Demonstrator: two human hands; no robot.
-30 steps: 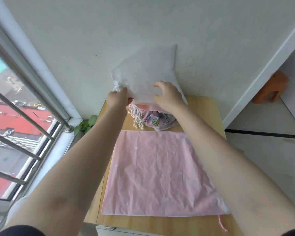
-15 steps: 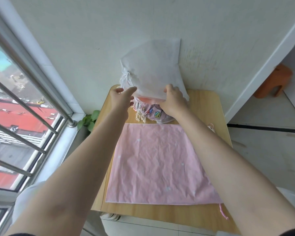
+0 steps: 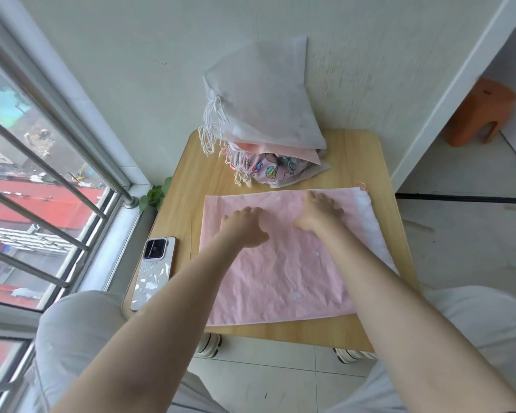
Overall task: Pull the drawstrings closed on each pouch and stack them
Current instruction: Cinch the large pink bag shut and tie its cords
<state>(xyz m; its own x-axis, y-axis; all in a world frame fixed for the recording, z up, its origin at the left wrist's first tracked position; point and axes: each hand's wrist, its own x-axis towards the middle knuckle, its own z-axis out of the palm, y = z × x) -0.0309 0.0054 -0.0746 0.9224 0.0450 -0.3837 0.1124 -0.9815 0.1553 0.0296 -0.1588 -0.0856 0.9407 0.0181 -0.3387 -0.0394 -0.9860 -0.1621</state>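
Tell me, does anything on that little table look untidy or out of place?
The stack of pouches at the back is untidy: the big white pouch on top tilts up against the wall, and cords dangle off the left side. A phone lies at the table's left edge, unrelated to the pouches.

Pink pouch (image 3: 283, 263): matt, creased cloth. White pouch (image 3: 262, 96): thin, matt fabric. Surface (image 3: 188, 180): smooth pale wood. Phone (image 3: 154, 272): glossy case.

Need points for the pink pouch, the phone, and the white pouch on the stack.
pink pouch (image 3: 283, 278), head view, bare middle of the fabric
phone (image 3: 153, 272), head view, middle of its back
white pouch (image 3: 265, 99), head view, centre of its face
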